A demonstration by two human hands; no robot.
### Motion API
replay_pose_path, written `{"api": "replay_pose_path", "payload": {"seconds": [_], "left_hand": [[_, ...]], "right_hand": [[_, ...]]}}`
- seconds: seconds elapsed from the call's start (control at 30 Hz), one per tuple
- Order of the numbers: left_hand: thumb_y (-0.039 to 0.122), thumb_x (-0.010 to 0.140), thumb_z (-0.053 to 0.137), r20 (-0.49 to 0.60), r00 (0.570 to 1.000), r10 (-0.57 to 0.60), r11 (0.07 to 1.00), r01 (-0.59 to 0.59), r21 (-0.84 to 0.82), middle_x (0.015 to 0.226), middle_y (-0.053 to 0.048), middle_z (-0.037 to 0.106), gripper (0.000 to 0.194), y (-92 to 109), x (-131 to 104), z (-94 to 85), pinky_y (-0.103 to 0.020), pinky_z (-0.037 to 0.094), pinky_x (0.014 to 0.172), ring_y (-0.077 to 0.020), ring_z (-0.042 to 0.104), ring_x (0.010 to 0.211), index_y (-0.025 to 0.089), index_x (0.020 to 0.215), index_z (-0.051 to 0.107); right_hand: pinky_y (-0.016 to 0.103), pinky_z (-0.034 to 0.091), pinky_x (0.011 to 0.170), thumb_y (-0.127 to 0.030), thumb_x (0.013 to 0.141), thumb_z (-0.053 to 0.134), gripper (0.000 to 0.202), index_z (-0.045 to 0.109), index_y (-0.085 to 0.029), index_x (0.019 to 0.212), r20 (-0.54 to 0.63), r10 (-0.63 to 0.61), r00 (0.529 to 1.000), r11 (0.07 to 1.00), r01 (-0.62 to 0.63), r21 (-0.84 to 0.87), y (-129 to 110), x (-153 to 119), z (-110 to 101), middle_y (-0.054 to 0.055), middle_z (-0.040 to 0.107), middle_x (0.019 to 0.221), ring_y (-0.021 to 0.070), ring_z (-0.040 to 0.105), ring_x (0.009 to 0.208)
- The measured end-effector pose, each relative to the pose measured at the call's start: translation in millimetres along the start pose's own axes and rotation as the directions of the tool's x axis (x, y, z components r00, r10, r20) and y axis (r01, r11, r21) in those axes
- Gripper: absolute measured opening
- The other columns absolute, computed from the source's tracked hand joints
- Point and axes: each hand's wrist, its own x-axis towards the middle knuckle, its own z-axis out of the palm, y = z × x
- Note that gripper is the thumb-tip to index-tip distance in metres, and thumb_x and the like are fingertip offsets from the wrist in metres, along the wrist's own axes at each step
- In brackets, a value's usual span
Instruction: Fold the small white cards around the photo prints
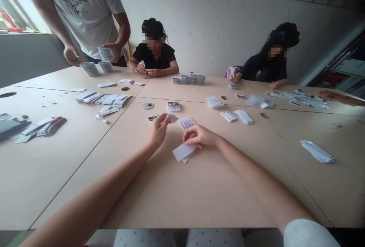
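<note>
My left hand is raised a little over the table, thumb and fingers pinching a small pale card. My right hand is closed on the edge of white paper cards, which overlap at slight angles low over the tabletop. Just beyond my right hand is a clear plastic case with small compartments. A similar case farther back has a dark printed card on top. Partly behind my left hand lies another dark printed card.
Across the table, one person stands handling stacked cases; two others sit. Stacked cases line the far side. Paper piles lie left and right. Round holes pierce the tabletop.
</note>
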Motion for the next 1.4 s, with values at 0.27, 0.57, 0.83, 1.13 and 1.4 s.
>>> {"api": "replay_pose_path", "payload": {"seconds": [0.27,0.57,0.83,1.13,1.4], "left_hand": [[0.042,0.087,0.048,-0.002,1.0,0.016,1.0,-0.016,0.021,0.068,-0.001,0.058,0.03,-3.4,0.3,0.9,-0.026,0.044,0.068,-0.0144,0.055,0.071,0.019,0.069,0.057],[0.041,0.088,0.05,-0.013,0.999,0.029,0.999,-0.029,0.029,0.068,-0.001,0.059,0.03,-8.8,1.4,0.3,-0.026,0.044,0.066,-0.0141,0.055,0.07,0.018,0.07,0.059],[0.039,0.089,0.048,-0.008,1.0,0.011,0.999,-0.01,0.038,0.071,-0.002,0.06,0.029,-6.7,0.1,-0.2,-0.026,0.043,0.068,-0.0143,0.055,0.073,0.018,0.073,0.06],[0.039,0.088,0.048,-0.009,1.0,-0.002,0.999,0.003,0.045,0.07,-0.002,0.058,0.028,-0.6,-0.7,-0.3,-0.027,0.043,0.068,-0.0144,0.054,0.072,0.019,0.071,0.057],[0.04,0.086,0.049,-0.004,1.0,0.007,1.0,-0.007,0.028,0.069,-0.002,0.059,0.029,-4.0,1.0,-0.6,-0.027,0.044,0.066,-0.0149,0.056,0.071,0.019,0.07,0.058]], "right_hand": [[0.023,0.039,0.061,-0.018,0.075,0.064,0.02,0.071,-0.02,0.093,-0.061,-0.036,0.998,0.917,0.008,-0.399,-1.3,0.4,9.3,0.002,0.062,0.095,0.0108,0.052,0.071],[0.026,0.042,0.073,-0.024,0.068,0.078,0.042,0.068,-0.027,0.109,0.145,-0.022,0.989,0.884,0.087,-0.46,-18.7,-7.7,8.9,0.004,0.054,0.114,0.0163,0.052,0.091],[0.028,0.043,0.075,-0.033,0.064,0.081,0.05,0.066,-0.026,0.112,0.192,0.06,0.98,0.857,0.048,-0.513,-21.9,-11.4,7.1,0.005,0.053,0.115,0.0193,0.054,0.094],[0.027,0.043,0.075,-0.015,0.065,0.072,0.046,0.064,-0.024,0.109,0.164,0.11,0.98,0.852,-0.008,-0.524,-22.2,-11.4,8.0,0.004,0.058,0.109,0.0183,0.055,0.094],[0.025,0.04,0.064,-0.035,0.058,0.08,0.035,0.067,-0.019,0.087,0.004,0.185,0.983,0.737,-0.136,-0.662,-10.7,-7.2,3.8,0.005,0.059,0.104,0.02,0.057,0.089]]}}
